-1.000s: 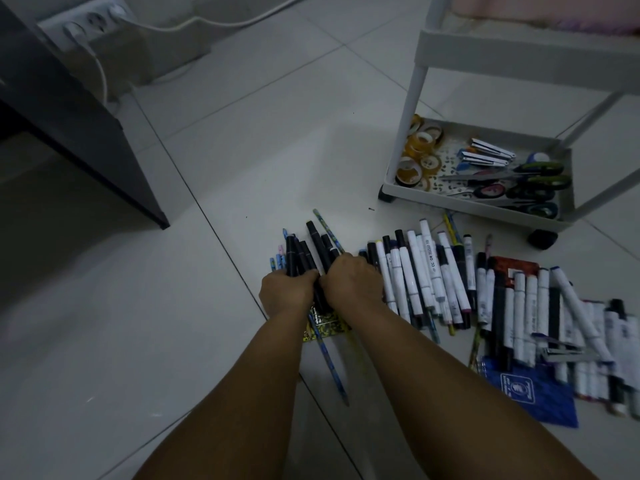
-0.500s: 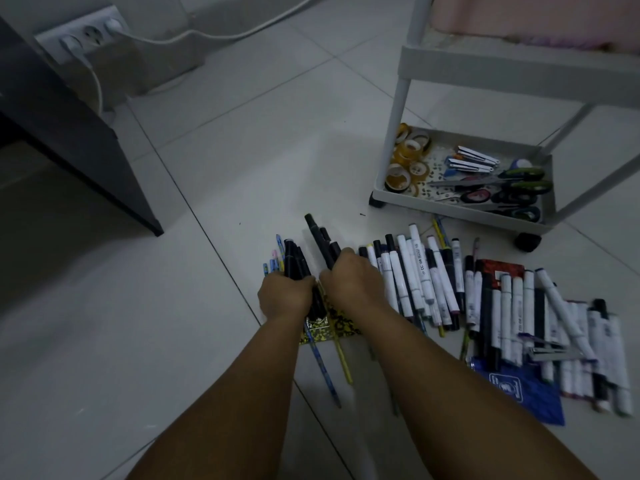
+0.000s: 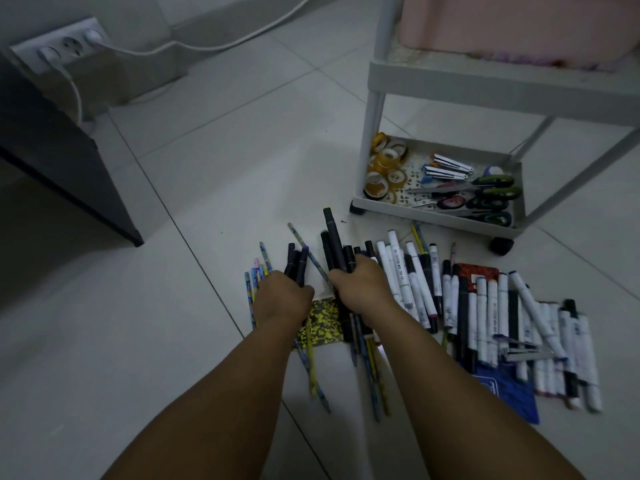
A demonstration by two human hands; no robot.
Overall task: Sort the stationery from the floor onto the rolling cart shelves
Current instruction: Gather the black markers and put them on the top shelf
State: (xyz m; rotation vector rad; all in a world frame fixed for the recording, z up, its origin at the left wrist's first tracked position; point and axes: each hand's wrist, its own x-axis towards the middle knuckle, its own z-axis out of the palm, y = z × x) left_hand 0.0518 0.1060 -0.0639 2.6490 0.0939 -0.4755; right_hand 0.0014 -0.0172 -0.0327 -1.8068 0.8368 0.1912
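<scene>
My left hand [image 3: 284,295] is closed around a small bundle of black markers [image 3: 296,262] on the tiled floor. My right hand [image 3: 362,285] grips a second bundle of black markers [image 3: 333,241], the tallest sticking up above the fist. Patterned pencils [image 3: 255,276] lie left of the left hand, and more pencils [image 3: 365,362] lie between my forearms. A row of white and black markers [image 3: 485,313] spreads to the right. The white rolling cart's bottom shelf [image 3: 429,219] holds tape rolls [image 3: 385,168], staplers [image 3: 446,169] and scissors [image 3: 485,194].
A yellow-black patterned notebook [image 3: 325,317], a blue booklet [image 3: 509,389] and a red-black one [image 3: 476,273] lie under the stationery. A dark cabinet [image 3: 55,157] stands at left, with a wall socket and cables [image 3: 67,45]. A pink box [image 3: 519,26] sits on the cart's upper shelf.
The two hands have drawn apart, splitting the black markers into two bundles. The pencils between my arms have shifted. The view has moved closer to the cart.
</scene>
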